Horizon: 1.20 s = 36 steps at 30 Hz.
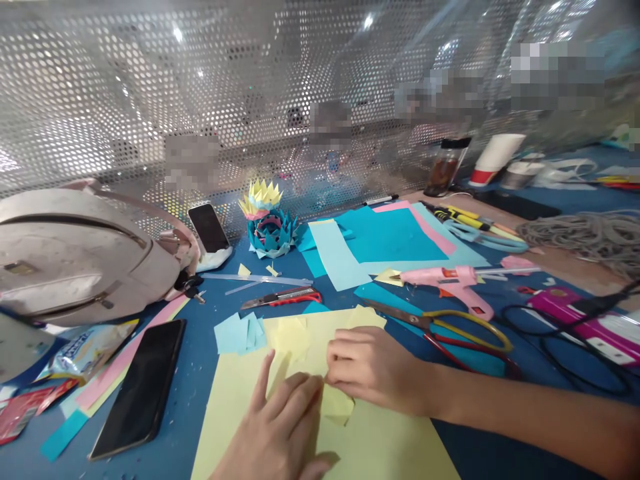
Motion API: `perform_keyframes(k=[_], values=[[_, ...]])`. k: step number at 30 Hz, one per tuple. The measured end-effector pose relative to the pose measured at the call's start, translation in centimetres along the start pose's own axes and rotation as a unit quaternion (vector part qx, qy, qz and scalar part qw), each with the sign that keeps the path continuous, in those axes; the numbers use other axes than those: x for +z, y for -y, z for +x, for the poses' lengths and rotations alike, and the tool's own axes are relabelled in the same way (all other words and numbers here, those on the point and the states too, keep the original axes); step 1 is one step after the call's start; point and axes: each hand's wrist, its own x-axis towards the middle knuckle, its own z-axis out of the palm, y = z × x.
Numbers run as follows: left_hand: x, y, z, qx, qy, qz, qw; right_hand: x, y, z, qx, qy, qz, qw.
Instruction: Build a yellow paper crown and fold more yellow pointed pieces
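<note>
Over a large sheet of yellow paper [240,427], my left hand [280,427] and my right hand [373,367] meet, fingertips together. Between them is a small piece of yellow paper [337,405], partly hidden by the fingers and pinched by both hands. One finger of my left hand points up, away from the piece; the others are bent toward it. Beyond my hands, several small yellow paper pieces [293,337] lie on the sheet. Light blue paper pieces [240,333] overlap at its far left corner.
Scissors [425,320] and a pink glue gun [460,283] lie to the right, a red utility knife [285,297] beyond the sheet. A folded paper flower [270,230] stands behind. A black phone [140,390] and a backpack [85,253] are left; blue paper sheets [385,233] lie at the back.
</note>
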Motion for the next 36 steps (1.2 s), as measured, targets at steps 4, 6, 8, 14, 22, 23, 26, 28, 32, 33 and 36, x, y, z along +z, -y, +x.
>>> perform_keyframes(k=[4,6,8,14,22,23,26,28,32,33,36], values=[[0.0,0.0,-0.2,0.021,0.007,0.004,1.000,-0.8,-0.2,0.3,-0.034,0.030,-0.004,0.999],[0.4,-0.2,-0.4,0.028,0.001,0.009,1.000,-1.4,-0.3,0.4,-0.043,0.049,0.009,0.998],[0.9,-0.5,-0.6,0.022,-0.030,0.006,0.999,-2.1,-0.6,0.5,-0.054,0.064,0.020,0.996],[1.5,-0.8,-0.7,0.005,-0.061,-0.007,0.998,-3.7,-1.5,0.8,-0.067,0.110,0.053,0.990],[1.3,-0.7,-0.8,0.023,-0.014,0.028,0.999,-2.4,-1.8,0.5,-0.041,0.057,0.117,0.991],[1.3,-0.7,-0.8,0.024,-0.012,0.031,0.999,-2.1,-1.8,0.4,-0.035,0.046,0.127,0.990],[0.7,-0.5,-0.6,0.035,0.015,0.033,0.999,-1.5,-1.8,0.4,-0.008,0.018,0.169,0.985],[0.3,-0.4,-0.5,0.042,0.029,0.031,0.998,-1.4,-1.7,0.4,0.012,0.012,0.202,0.979],[-0.3,-0.2,-0.2,0.034,0.041,0.022,0.998,-1.5,-1.6,0.5,0.044,0.020,0.239,0.970],[-0.4,-0.2,-0.1,0.032,0.044,0.021,0.998,-1.5,-1.6,0.5,0.047,0.018,0.245,0.968],[-0.4,-0.3,0.0,0.039,0.046,0.024,0.998,-1.4,-1.6,0.4,0.048,0.015,0.255,0.966]])
